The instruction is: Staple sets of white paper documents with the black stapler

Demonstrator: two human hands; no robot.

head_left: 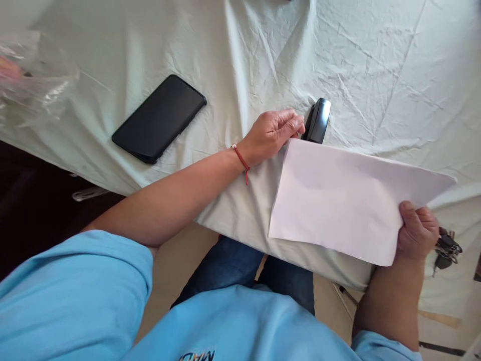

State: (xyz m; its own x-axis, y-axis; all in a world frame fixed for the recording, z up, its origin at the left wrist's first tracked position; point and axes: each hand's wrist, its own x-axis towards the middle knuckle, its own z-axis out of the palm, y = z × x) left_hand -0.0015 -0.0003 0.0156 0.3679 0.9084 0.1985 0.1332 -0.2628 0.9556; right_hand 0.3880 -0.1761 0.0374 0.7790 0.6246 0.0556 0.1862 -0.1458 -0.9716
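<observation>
White sheets of paper (pixel 334 195), apparently a thin stack, lie tilted over the front part of the table. My right hand (pixel 417 230) grips their right edge, thumb on top and the other fingers underneath. At the upper left corner of the paper, my left hand (pixel 276 130) is closed with its fingers curled together. Its fingertips are right by that corner, and whatever they pinch is hidden. Just beyond them a black stapler (pixel 318 120) rests on the cloth, its near end covered by the paper's top edge.
A black smartphone (pixel 160 118) lies left of my left forearm. Clear plastic bags (pixel 33 90) sit at the far left. A bunch of keys (pixel 447 249) is beside my right wrist. A wrinkled pale cloth (pixel 361 75) covers the table, whose front edge runs near my lap.
</observation>
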